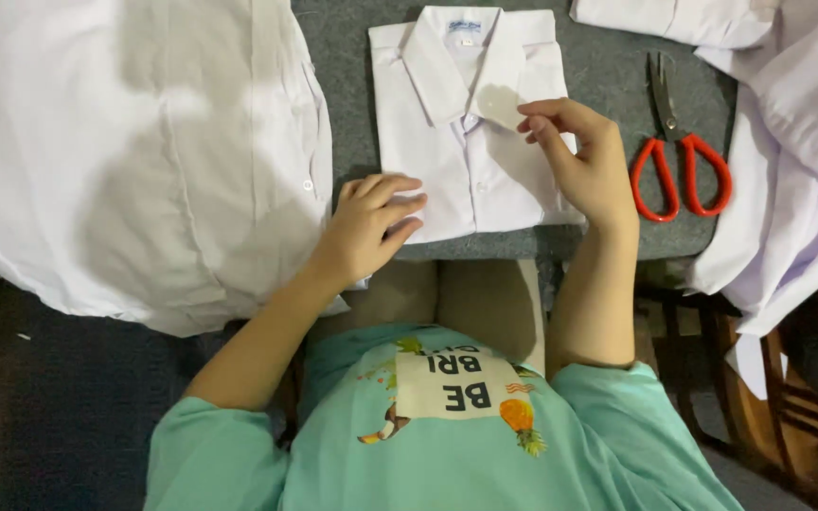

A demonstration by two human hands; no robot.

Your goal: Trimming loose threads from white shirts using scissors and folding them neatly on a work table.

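Observation:
A folded white collared shirt (471, 170) lies flat on the grey table surface (608, 66) in front of me. My left hand (366, 227) rests on the shirt's lower left corner, fingers curled and pressing the fabric. My right hand (584, 161) hovers over the shirt's right side and pinches a small whitish translucent piece (501, 106) between thumb and fingertips, near the collar.
Red-handled scissors (679, 161) lie right of the shirt. A large heap of white shirts (134, 151) covers the left side; more white garments (788, 142) hang over the right edge. A wooden chair frame (759, 397) stands lower right. My teal shirt fills the bottom.

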